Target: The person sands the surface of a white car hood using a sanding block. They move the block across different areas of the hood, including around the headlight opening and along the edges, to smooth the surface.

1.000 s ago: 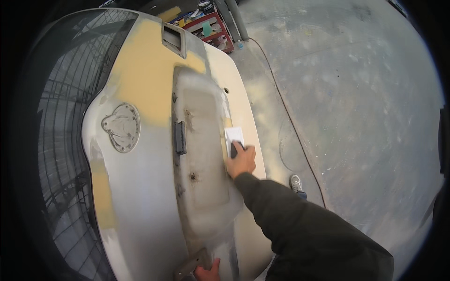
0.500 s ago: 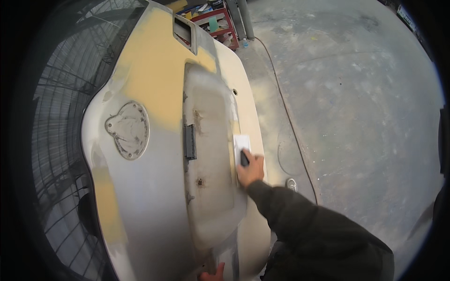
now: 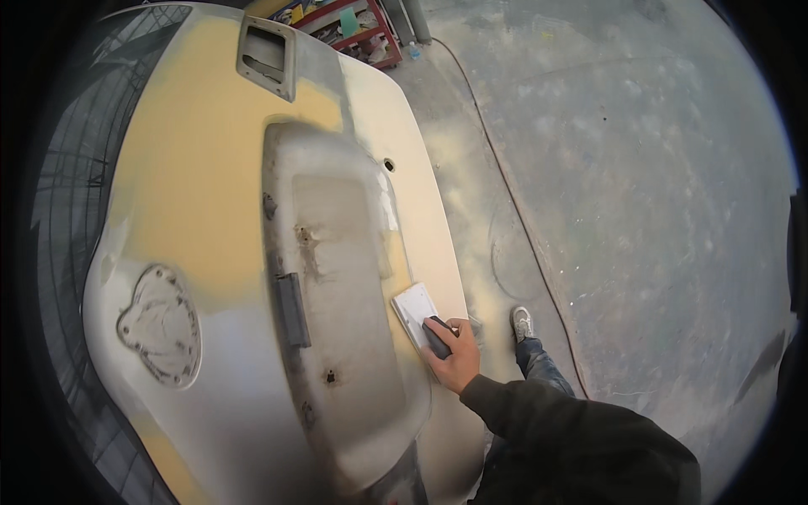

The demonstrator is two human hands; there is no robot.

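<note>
My right hand (image 3: 454, 360), in a dark sleeve, is closed around the black grip of a hand sanding block (image 3: 412, 308). The block's flat white rectangular plate lies against the edge of a recessed area in a car's rear body panel (image 3: 227, 404), tilted toward the upper left. Patches of yellow filler (image 3: 194, 151) cover parts of the grey-white panel, one strip of it right by the block. In the recess a dark rectangular bracket (image 3: 293, 310) and small rusty holes show. My left hand is out of the picture.
A red tool cart (image 3: 370, 38) with shelves of supplies stands beyond the car, beside a plastic bottle (image 3: 413, 50). Along the dusty concrete floor (image 3: 640, 210) runs a reddish hose (image 3: 522, 215). My shoe (image 3: 521, 323) rests on the floor right of the car.
The view has shifted and turned. My right hand and the sanding block are lower along the recess edge, and the block is tilted more. My left fingers have left the lower edge.
</note>
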